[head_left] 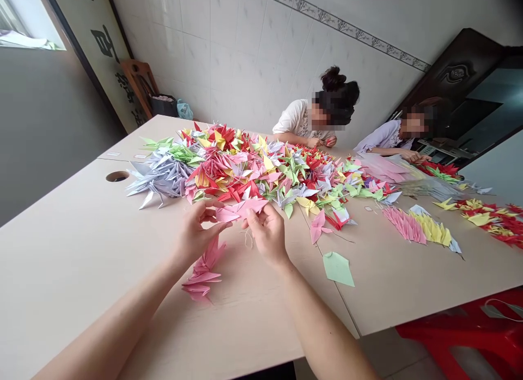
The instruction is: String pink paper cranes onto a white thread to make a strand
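Note:
Between my two hands, above the table, is a pink folded paper crane (241,209). My left hand (201,230) pinches its left end, and my right hand (267,227) grips its right side with the thumb on top. Below my left hand hangs or lies a row of pink cranes (203,276), stacked closely together; its upper end is hidden by the hand. A thin pale string (248,238) loops down beside my right fingers. Just beyond my hands spreads a large heap of many-coloured paper cranes (253,170).
A green paper piece (338,268) and a loose pink crane (319,226) lie to the right. Farther right are pink and yellow crane rows (429,227). Two people sit across the table (102,233). A round hole (117,176) is at left, a red stool (469,328) at lower right.

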{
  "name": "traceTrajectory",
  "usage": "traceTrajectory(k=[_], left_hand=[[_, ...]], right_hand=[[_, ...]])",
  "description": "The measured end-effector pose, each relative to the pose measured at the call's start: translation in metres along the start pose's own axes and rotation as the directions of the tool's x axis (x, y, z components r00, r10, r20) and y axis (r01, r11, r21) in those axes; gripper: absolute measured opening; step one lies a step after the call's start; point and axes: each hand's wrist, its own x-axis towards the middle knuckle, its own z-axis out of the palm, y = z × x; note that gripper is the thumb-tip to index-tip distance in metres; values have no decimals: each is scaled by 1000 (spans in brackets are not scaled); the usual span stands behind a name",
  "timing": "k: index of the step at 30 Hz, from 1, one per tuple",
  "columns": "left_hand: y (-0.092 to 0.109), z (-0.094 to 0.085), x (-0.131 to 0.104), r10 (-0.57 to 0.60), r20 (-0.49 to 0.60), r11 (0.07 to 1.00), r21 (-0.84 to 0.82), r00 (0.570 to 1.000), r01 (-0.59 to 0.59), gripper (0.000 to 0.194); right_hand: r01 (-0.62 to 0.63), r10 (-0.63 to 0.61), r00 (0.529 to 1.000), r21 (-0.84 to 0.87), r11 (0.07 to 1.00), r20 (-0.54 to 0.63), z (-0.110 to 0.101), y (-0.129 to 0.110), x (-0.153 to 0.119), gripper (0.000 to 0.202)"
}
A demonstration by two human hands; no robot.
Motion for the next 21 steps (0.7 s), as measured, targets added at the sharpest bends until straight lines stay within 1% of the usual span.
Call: traceTrajectory(k=[3, 5, 7, 10, 12, 17, 21], left_hand=[[3, 1, 0, -40, -23, 992, -124, 999, 37, 36], [5, 2, 0, -88, -7, 978, -192, 996, 85, 36], [6, 2, 1, -119, 19, 962, -246, 993, 120, 37], [8, 2, 2, -115, 47, 945, -304, 992, 124, 37], [9, 2, 1, -101, 61, 940, -321, 993, 115, 36], [12, 5, -3, -64, 65, 944, -318, 996, 82, 32], [12, 8, -5, -52, 60, 942, -327, 997, 69, 31]], right_hand=[[32, -33, 998, -24, 999, -61, 0, -2, -1, 18], [17, -18, 997, -17, 1000, -78, 0, -3, 0, 18], [-5, 7, 997, 27, 1000, -80, -1, -2, 3, 19], [3, 5, 997, 109, 994, -77, -4, 3, 7, 19], [18, -10, 998, 123, 992, -68, -5, 5, 8, 19], [46, -46, 998, -8, 999, -44, -4, 4, 4, 24], [58, -60, 998, -66, 996, -20, 0, 4, -1, 26]])
